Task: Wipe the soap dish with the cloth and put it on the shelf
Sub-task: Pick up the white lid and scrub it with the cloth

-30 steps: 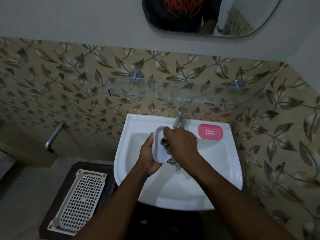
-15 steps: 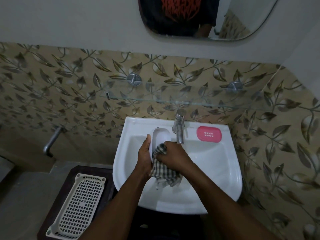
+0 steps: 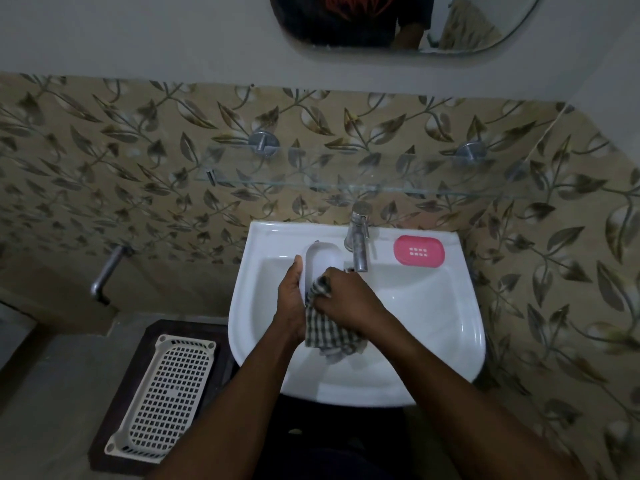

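Over the white sink, my left hand grips a white oval soap dish by its left edge, tilted so its hollow faces me. My right hand clutches a checked cloth and presses it against the dish's lower part; the rest of the cloth hangs down into the basin. A glass shelf runs along the tiled wall just above the sink, held by two round metal brackets.
A metal tap stands at the back of the sink, close to my right hand. A pink soap dish part lies on the sink's right rear rim. A perforated cream tray rests on a dark stool at lower left. A mirror hangs above.
My right hand with the cloth has slid from the dish's upper part down to its lower part, uncovering the top of the dish. The left hand keeps its grip.
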`<state>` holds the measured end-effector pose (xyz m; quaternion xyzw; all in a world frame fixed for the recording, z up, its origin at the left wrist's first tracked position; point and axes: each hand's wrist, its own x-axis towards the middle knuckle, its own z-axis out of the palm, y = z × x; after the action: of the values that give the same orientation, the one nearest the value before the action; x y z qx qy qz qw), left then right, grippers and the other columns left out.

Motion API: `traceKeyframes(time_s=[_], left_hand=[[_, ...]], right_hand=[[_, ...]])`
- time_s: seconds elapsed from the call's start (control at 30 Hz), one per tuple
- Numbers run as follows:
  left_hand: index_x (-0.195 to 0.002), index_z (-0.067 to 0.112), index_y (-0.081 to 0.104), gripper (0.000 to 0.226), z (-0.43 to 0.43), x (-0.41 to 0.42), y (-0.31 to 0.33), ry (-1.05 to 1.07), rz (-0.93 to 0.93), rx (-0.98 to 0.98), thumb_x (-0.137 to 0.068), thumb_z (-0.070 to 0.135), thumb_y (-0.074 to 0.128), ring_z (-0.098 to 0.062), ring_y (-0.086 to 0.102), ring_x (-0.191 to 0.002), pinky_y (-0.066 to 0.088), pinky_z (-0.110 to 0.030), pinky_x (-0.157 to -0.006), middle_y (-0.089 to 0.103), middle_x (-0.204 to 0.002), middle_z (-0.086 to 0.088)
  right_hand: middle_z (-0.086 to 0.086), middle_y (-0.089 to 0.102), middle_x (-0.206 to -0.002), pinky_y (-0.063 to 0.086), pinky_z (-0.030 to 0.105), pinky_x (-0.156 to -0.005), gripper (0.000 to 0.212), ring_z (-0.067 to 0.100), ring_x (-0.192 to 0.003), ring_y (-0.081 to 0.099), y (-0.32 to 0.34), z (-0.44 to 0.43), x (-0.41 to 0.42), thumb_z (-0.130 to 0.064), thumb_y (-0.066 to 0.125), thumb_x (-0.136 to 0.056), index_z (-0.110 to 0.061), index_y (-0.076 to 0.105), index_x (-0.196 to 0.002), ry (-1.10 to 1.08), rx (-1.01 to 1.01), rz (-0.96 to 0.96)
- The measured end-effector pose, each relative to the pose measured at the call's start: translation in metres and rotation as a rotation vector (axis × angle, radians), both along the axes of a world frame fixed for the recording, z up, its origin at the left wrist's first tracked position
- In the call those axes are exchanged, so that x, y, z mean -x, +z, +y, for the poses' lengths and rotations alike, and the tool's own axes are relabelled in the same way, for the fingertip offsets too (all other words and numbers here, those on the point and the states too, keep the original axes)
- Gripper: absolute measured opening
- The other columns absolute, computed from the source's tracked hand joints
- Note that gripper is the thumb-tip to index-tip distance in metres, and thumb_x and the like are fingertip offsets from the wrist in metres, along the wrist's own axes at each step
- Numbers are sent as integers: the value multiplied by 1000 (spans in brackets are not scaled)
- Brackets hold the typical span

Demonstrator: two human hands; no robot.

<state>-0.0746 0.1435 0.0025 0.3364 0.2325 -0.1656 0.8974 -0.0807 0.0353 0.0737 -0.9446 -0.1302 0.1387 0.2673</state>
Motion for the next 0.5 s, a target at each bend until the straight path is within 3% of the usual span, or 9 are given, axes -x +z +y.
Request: traceKeyframes(time_s=[0.07,0.17,0.27,0.37,0.5], left_hand=[[-110,-4,72,70,2,0,1,28,26,6,-87,60,55,-33,72,-93,56,-42,-82,71,-109,-24],[-130,0,61,77,6,2,-2,8,26,18,-83,61,58,-36,62,-115,50,-47,-99,61,-129,-25],[-122,10,65,54,7,7,-8,35,-8,1,-97,53,43,-31,68,-99,48,-47,-97,71,-111,-17],[-116,13,66,49,6,9,-4,29,-24,-35,-100,51,39,-28,71,-91,51,-45,-90,74,-100,-13],[-138,6,55,69,6,11,-8,17,-5,21,-91,57,52,-37,55,-122,42,-49,-108,58,-131,-21]], right_hand=[[8,63,-105,46,32,-78,29,24,-96,61,-3,1,0,-31,61,-89,-11,55,-109,-54,-100,77],[7,63,-101,46,33,-71,25,25,-92,60,-7,-7,2,-31,62,-87,-15,52,-104,30,-55,25],[6,60,-92,42,32,-65,22,24,-78,55,-2,-20,5,-29,57,-88,-16,49,-104,179,231,-243],[3,50,-80,33,30,-58,26,23,-70,49,-3,-21,10,-23,61,-85,-14,45,-103,226,346,-359],[2,55,-83,35,30,-58,21,26,-82,57,-12,-7,13,-26,56,-89,-12,50,-102,46,63,-52]])
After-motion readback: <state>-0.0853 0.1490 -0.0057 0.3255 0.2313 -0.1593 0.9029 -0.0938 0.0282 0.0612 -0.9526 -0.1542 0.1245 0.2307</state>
